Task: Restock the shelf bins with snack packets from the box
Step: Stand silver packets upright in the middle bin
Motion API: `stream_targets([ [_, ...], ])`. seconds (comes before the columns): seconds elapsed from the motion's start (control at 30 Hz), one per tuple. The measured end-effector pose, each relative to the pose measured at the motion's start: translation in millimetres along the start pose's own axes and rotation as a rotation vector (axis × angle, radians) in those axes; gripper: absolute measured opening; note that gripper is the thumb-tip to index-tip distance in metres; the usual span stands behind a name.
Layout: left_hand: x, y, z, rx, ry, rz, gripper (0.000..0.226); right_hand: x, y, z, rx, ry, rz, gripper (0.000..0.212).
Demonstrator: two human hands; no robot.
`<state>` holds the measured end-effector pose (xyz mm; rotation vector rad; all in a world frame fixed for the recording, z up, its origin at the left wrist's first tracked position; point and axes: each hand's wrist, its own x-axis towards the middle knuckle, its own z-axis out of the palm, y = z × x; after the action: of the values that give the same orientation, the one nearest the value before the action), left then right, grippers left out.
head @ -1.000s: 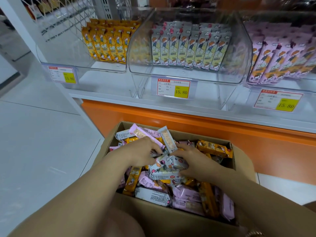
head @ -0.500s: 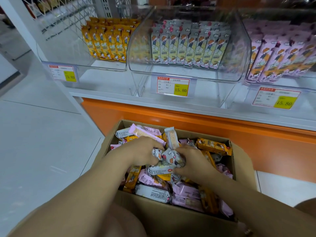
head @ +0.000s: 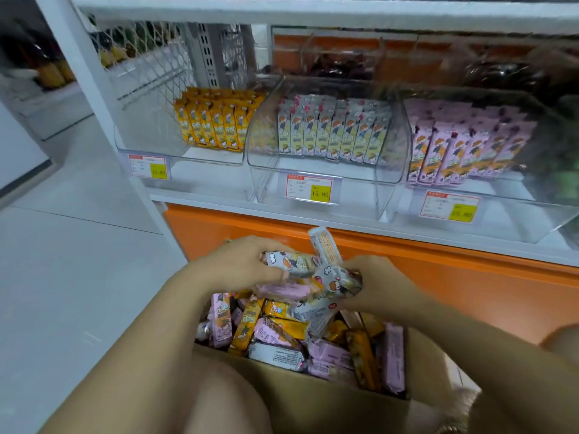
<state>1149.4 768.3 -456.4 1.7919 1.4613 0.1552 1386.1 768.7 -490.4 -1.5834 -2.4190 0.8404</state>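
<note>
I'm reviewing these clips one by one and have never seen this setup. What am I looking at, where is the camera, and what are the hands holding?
There is no machine here. A person works with bare hands, filmed by a wide-angle camera worn on the head that looks forward and down. The left hand and right hand each grip white cartoon-printed snack packets above an open cardboard box full of mixed packets. Behind it, a shelf carries three clear bins. These hold yellow packets, white packets and pink packets, and each has a price tag in front.
</note>
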Motion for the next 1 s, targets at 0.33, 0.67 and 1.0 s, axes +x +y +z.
stream_targets([
  [0.33,-57.6,61.2,-52.1,-0.061,0.384,0.279,0.040,-26.5,-63.8,-107.6,-0.063,0.280,-0.133,0.018],
  [0.67,29.0,70.4,-69.1,-0.260,0.801,0.303,0.042,63.1,-59.1,-147.0,-0.070,0.533,0.005,0.027],
  [1.0,93.4,42.2,-75.8,-0.128,0.729,0.220,0.049,140.6,-26.0,-128.1,-0.170,0.082,0.165,0.055],
])
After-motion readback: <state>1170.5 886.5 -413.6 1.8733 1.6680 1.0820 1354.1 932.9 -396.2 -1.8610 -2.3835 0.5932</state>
